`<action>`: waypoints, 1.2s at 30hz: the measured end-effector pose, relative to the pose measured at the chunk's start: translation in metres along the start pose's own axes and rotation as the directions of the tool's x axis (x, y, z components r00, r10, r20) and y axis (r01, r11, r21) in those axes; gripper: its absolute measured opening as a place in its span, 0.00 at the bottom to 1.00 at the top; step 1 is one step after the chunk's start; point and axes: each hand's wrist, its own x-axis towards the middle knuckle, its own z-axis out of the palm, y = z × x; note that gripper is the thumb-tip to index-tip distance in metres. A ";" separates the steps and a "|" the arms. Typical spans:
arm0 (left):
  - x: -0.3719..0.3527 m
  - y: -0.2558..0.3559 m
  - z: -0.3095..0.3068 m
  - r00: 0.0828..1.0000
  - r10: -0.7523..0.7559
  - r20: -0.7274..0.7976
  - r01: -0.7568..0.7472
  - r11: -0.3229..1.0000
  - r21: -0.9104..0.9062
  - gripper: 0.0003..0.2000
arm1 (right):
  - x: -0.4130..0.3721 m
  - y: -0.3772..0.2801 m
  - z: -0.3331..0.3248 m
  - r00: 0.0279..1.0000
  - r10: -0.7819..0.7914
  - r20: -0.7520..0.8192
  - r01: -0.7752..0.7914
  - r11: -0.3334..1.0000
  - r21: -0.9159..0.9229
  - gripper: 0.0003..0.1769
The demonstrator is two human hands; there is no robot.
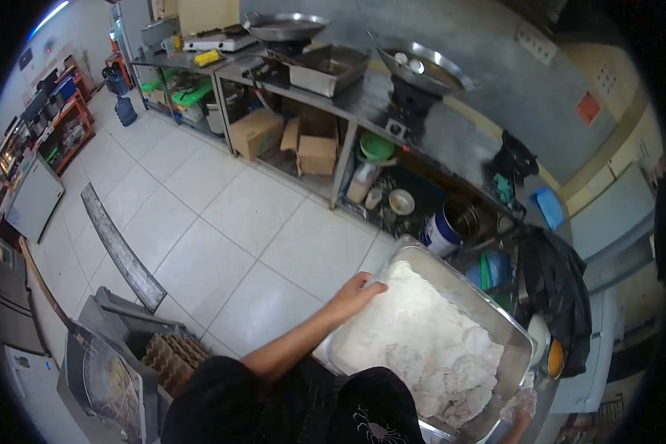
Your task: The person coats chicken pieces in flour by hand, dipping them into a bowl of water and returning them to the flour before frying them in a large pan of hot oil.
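Note:
A large rectangular metal tray (514, 354) is tilted in front of my body. White flour (396, 311) is heaped over its far left side. Several flour-coated pieces (455, 374), perhaps battered meat, lie toward the near right side. My left hand (357, 297) is closed on the left rim, its fingertips over the edge by the flour. White powder coats my right hand (522, 402), which grips the tray at its right near corner; part of that hand is hidden.
A steel counter (451, 126) along the wall carries woks (422, 66) on burners and a rectangular metal pan (329, 70). Cardboard boxes (255, 133) and a white-blue bucket (448, 226) stand beneath. A black plastic bag (551, 288) hangs at right. Egg trays (172, 359) sit lower left.

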 end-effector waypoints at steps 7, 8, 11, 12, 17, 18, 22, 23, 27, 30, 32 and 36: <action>-0.019 0.045 -0.196 0.950 0.054 -0.307 -0.043 0.998 0.043 0.21 | 0.003 -0.240 0.041 0.968 -0.248 0.040 0.249 0.968 -0.013 0.23; -0.020 0.041 -0.221 0.936 0.036 -0.350 -0.028 0.999 0.027 0.21 | 0.009 -0.278 0.044 0.959 -0.280 0.052 0.280 0.960 -0.011 0.23; -0.019 0.034 -0.301 0.895 0.000 -0.445 0.013 1.000 0.027 0.20 | 0.045 -0.380 0.070 0.930 -0.355 0.092 0.357 0.934 -0.012 0.23; -0.019 0.035 -0.329 0.890 -0.001 -0.456 0.020 0.999 0.038 0.20 | 0.082 -0.406 0.092 0.822 -0.569 -0.012 0.564 0.818 -0.115 0.23; -0.016 0.050 -0.457 0.724 -0.078 -0.686 0.048 0.997 -0.063 0.14 | 0.129 -0.657 0.144 0.755 -0.652 -0.067 0.627 0.748 -0.216 0.18; -0.023 0.050 -0.486 0.709 -0.113 -0.696 0.096 0.993 -0.063 0.14 | 0.092 -0.714 0.128 0.505 -0.860 -0.070 0.820 0.503 -0.273 0.15; -0.050 0.076 -0.562 0.469 -0.126 -0.874 -0.090 0.978 -0.189 0.14 | 0.144 -0.923 0.204 -0.249 -0.955 -0.163 0.906 -0.171 -0.386 0.13; -0.054 0.081 -0.579 0.399 -0.139 -0.906 -0.133 0.969 -0.207 0.13 | 0.105 -0.998 0.191 -0.049 -0.997 -0.062 0.970 -0.033 -0.243 0.13; -0.053 0.083 -0.638 0.113 -0.127 -0.985 -0.399 0.902 -0.162 0.14 | 0.034 -1.219 0.215 -0.166 -0.983 -0.073 0.979 -0.156 -0.128 0.15; -0.028 0.076 -0.728 0.151 -0.200 -0.968 -0.506 0.826 -0.249 0.17 | -0.001 -1.382 0.255 -0.237 -0.971 -0.037 0.961 -0.229 -0.157 0.16; -0.004 0.063 -0.810 0.118 -0.210 -0.971 -0.533 0.811 -0.240 0.17 | -0.055 -1.464 0.239 -0.191 -0.968 0.160 0.959 -0.219 -0.180 0.16; 0.042 0.120 -0.932 0.212 -0.251 -0.944 -0.572 0.752 -0.328 0.18 | -0.100 -1.576 0.191 -0.021 -0.981 0.192 0.998 -0.033 -0.060 0.17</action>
